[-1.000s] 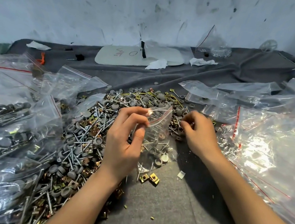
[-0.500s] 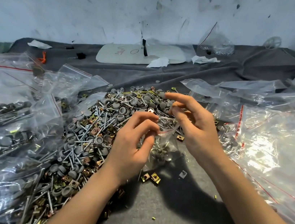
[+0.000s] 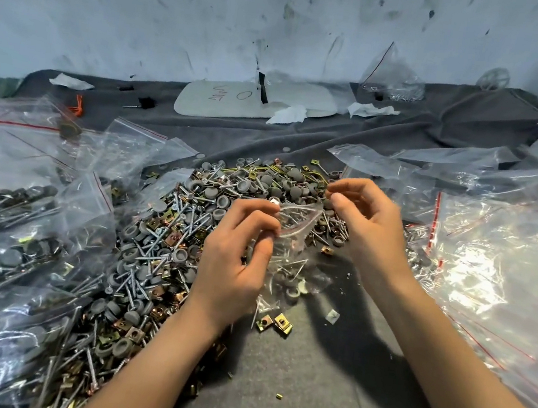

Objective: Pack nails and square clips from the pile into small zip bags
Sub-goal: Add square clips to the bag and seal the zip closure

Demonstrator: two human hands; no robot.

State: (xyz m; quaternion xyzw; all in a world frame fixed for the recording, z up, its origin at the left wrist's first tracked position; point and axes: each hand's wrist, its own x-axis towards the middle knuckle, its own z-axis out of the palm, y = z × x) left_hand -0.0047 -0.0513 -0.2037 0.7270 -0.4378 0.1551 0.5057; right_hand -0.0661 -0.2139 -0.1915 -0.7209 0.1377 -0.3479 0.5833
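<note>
Centre of the cloth, just right of the pile: left hand [image 3: 235, 264] holds a small zip bag [image 3: 293, 242]. Thumb and curled forefinger pinch the left edge of the bag's mouth. The mouth gapes, with its red zip line on the near lip. The bag body hangs below and right of the left fingers, its bottom resting on the gray cloth [image 3: 302, 398]. A few nails and gray caps show inside it.

Right hand [image 3: 366, 224] sits just right of and slightly beyond the bag mouth, fingers curled, thumb tip and forefinger tip brought together. That spot is blurred, so I can't tell if they pinch anything or touch the bag rim.

Pile [image 3: 165, 241] of nails, gray caps and brass square clips lies left of and beyond both hands, and the left wrist lies over its near edge. Two loose square clips [image 3: 275, 322] lie on the cloth just near of the bag.

Filled zip bags [image 3: 9, 222] are heaped at left and clear plastic bags [image 3: 493, 270] at right. A white panel [image 3: 258, 98] with red marks lies far, by the wall.
</note>
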